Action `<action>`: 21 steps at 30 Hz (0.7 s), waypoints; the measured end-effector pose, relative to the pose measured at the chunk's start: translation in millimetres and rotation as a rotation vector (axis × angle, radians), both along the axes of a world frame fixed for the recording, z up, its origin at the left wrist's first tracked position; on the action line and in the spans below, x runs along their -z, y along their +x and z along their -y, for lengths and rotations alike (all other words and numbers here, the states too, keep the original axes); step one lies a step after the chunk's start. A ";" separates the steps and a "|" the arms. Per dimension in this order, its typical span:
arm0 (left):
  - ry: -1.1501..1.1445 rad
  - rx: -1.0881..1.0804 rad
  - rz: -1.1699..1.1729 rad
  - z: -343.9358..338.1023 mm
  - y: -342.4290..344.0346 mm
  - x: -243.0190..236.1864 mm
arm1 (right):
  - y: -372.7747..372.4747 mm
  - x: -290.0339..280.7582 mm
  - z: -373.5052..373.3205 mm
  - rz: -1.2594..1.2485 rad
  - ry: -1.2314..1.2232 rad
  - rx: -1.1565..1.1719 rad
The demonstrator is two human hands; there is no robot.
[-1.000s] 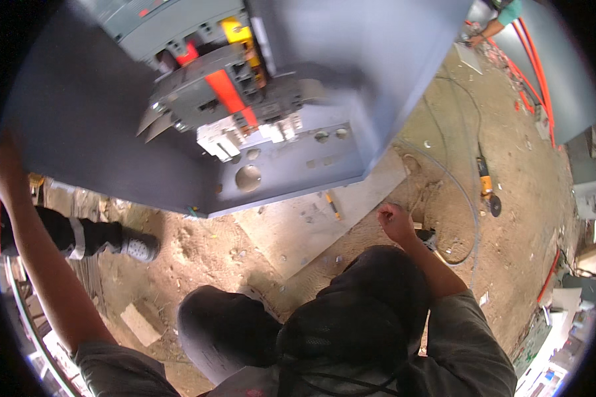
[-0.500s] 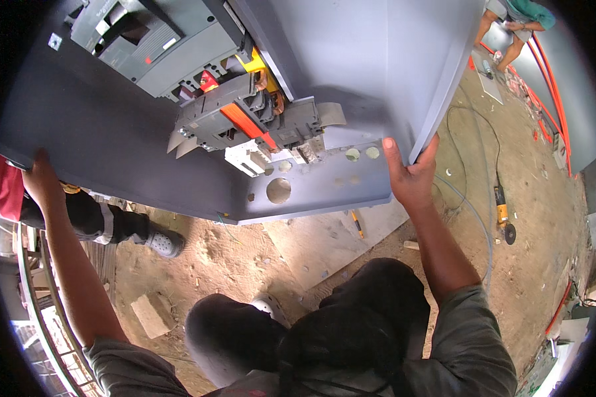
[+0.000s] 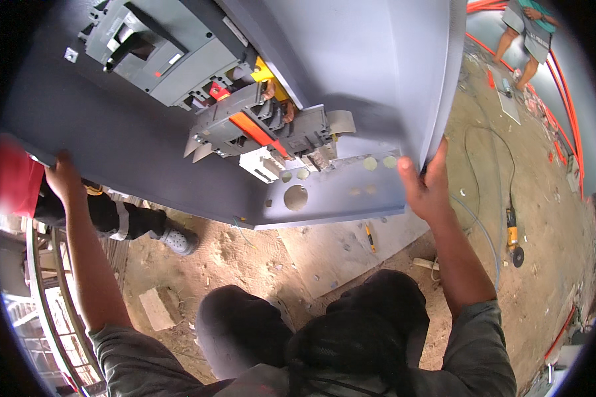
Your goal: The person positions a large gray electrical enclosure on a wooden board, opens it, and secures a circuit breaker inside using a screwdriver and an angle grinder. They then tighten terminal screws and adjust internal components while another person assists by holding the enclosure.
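A grey metal enclosure (image 3: 338,53) fills the upper middle, tilted above the floor, with round holes in its bottom panel. Inside it are a large grey breaker (image 3: 142,53) and a smaller breaker block (image 3: 225,126) with an orange strip, yellow and red busbar pieces and white terminal parts (image 3: 258,165). My left hand (image 3: 65,177) grips the enclosure's lower left edge. My right hand (image 3: 425,185) is wrapped round its right edge, thumb inside.
A person (image 3: 54,205) in dark trousers and red top stands at the left; another (image 3: 530,33) works at upper right beside orange tubes (image 3: 576,132). An angle grinder (image 3: 512,231), cables, a marker-like tool (image 3: 370,238) on a board (image 3: 318,264) and a block (image 3: 159,308) lie on sandy ground.
My right hand has risen from low beside my knee onto the enclosure's right edge. The enclosure and my left hand have shifted slightly right in view.
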State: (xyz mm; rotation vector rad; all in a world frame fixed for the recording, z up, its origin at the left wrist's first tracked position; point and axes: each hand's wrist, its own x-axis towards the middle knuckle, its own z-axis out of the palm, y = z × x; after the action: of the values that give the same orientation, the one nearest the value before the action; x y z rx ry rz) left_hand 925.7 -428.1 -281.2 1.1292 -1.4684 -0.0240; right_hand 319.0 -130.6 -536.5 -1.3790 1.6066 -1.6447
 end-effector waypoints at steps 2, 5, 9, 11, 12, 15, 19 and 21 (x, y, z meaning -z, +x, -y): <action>0.030 -0.058 0.005 -3.1 -1.9 2.0 | -6.0 3.9 1.5 -0.036 0.006 0.033; 0.002 -0.175 0.127 -11.3 -2.8 -3.5 | -5.4 8.2 13.3 -0.054 -0.046 0.067; -0.059 -0.218 0.027 -33.8 -53.5 4.9 | -2.8 -0.4 19.5 -0.047 -0.070 0.106; -0.017 -0.270 0.018 -35.5 -44.0 5.7 | -1.7 -0.1 18.2 -0.047 -0.067 0.097; -0.023 -0.285 0.027 -36.1 -39.7 3.6 | 0.8 -0.6 19.0 -0.041 -0.076 0.095; -0.013 -0.338 0.038 -35.0 -47.9 12.8 | 2.3 1.0 19.3 -0.049 -0.055 0.130; 0.002 -0.447 0.093 -29.5 -41.8 7.4 | -3.7 -1.5 20.5 -0.060 -0.012 0.172; 0.059 -0.426 0.073 -28.4 -48.9 7.5 | -3.9 -2.4 18.8 -0.097 -0.033 0.198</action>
State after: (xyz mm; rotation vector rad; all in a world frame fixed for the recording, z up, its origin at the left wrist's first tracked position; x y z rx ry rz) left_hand 876.8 -399.7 -288.7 1.4844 -1.2705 0.2748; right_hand 315.1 -149.4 -534.0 -1.3718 1.8304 -1.7470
